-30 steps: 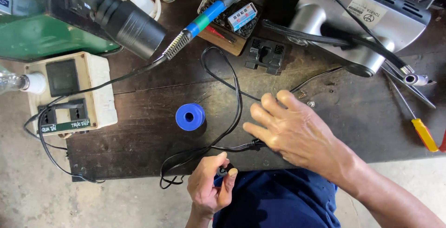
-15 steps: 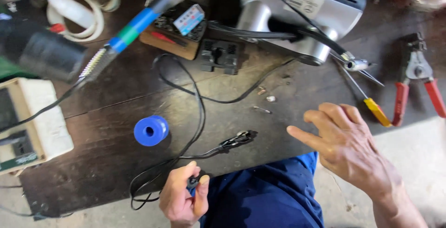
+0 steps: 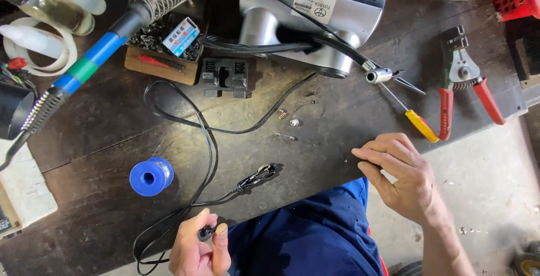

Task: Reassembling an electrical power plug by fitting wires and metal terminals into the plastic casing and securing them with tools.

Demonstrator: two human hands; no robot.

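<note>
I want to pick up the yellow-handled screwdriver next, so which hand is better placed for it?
Probably the right hand: it rests empty at the bench edge just below the yellow-handled screwdriver. The left hand is pinching a black cable end, farther away.

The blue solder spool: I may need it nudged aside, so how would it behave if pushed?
The blue solder spool lies on its side on the dark wooden table, so it would probably roll. Its wound metal wire suggests it is heavy for its size.

I see my bare left hand (image 3: 197, 248) and right hand (image 3: 402, 177), no sleeves, rings or watch; blue trousers (image 3: 306, 236) at bottom centre.
</note>
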